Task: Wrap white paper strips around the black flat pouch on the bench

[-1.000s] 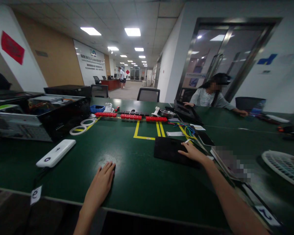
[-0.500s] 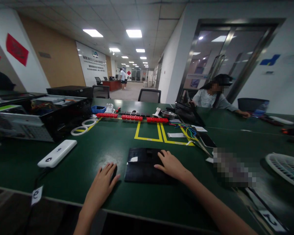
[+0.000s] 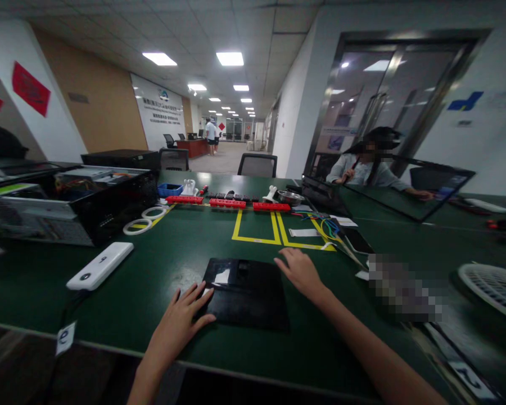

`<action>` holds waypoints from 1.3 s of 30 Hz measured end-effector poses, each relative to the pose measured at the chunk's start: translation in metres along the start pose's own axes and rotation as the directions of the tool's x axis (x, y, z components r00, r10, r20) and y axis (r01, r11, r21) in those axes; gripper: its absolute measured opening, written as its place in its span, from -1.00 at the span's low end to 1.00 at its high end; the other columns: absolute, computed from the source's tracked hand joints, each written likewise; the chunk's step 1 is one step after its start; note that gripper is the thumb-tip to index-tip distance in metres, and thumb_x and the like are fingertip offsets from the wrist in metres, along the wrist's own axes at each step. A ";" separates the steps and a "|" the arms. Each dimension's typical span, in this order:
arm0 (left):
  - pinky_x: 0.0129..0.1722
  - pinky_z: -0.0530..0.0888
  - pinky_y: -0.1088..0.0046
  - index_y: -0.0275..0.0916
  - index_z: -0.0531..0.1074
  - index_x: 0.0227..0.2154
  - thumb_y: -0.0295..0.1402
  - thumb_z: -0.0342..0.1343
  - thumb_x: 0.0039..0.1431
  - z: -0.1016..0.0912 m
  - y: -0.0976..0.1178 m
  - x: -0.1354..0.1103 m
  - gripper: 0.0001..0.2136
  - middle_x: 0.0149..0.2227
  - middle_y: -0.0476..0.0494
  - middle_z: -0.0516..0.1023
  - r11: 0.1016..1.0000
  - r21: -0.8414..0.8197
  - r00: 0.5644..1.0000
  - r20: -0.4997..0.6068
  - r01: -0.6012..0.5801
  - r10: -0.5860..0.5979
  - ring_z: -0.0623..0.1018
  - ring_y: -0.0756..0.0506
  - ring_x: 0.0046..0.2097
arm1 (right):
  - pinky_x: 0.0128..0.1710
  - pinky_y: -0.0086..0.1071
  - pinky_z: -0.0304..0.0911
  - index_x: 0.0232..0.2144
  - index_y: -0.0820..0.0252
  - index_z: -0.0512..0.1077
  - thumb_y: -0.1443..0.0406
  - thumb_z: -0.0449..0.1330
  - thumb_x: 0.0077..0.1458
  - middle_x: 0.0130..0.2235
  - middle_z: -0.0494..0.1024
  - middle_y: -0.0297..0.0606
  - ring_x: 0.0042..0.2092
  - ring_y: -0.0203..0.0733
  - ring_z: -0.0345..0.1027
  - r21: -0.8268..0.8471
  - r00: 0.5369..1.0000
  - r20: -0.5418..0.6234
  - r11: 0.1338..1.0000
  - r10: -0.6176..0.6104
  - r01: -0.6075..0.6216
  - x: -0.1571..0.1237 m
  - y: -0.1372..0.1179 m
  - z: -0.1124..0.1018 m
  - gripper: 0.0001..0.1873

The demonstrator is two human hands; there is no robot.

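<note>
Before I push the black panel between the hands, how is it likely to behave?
The black panel is probably stiff, since its outline shows no folds or sag. Its glossy face suggests a somewhat slippery grip. Thin and lying flat on the smooth green table, it would likely slide rather than roll or tip.

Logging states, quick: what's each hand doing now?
Left hand: open, at the left edge of the black panel.
Right hand: open, near its far right corner.

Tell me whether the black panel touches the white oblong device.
Apart: the head view shows bare green tabletop between the black panel and the white oblong device.
</note>
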State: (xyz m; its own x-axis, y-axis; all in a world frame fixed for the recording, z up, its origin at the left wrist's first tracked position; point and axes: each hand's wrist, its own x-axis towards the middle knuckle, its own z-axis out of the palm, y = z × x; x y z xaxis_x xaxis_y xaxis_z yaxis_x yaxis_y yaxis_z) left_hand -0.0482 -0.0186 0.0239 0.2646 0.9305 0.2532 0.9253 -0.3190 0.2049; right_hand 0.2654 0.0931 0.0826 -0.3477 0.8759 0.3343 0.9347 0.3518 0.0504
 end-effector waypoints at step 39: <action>0.07 0.33 0.24 -0.21 0.35 0.07 -0.20 -0.24 0.31 -0.007 -0.007 0.004 -0.59 0.07 -0.19 0.45 0.867 -0.473 0.909 -0.272 0.159 -0.315 0.42 -0.14 0.10 | -0.04 -0.29 0.31 -0.02 0.16 0.43 0.42 -0.01 0.12 -0.06 0.53 -0.19 -0.04 -0.19 0.41 0.598 0.935 -0.124 0.727 -0.331 0.337 -0.009 0.003 -0.020 -0.60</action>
State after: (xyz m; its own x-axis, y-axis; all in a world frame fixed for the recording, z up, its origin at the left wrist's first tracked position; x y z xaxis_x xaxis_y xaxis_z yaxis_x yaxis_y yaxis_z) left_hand -0.0553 -0.0140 0.0307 -0.1244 0.8976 0.4228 0.7155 -0.2141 0.6650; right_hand 0.2727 0.0793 0.0986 -0.6255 0.6619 0.4132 0.5185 0.7483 -0.4137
